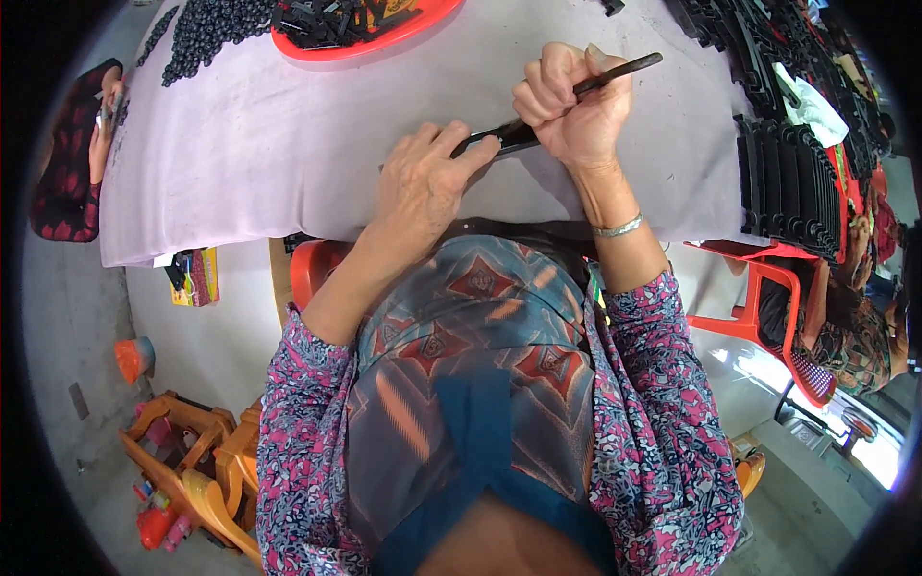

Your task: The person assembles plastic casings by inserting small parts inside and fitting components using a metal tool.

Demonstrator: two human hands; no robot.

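Observation:
My right hand (576, 106) is closed in a fist around a slim dark stick-like tool (634, 69), whose end sticks out past the thumb. Lower on the left, my left hand (427, 178) presses a long black plastic piece (514, 137) down on the cloth-covered table (288, 125). The tool's other end meets this piece or lies very close to it; my fingers hide the exact contact.
A red tray (384, 46) of small black parts stands at the far side, beside a heap of round black pieces (216, 38). Stacked black strips (788, 182) and a white cloth (812, 110) lie at right. Other people sit left and right. A red chair (792, 298) is at right.

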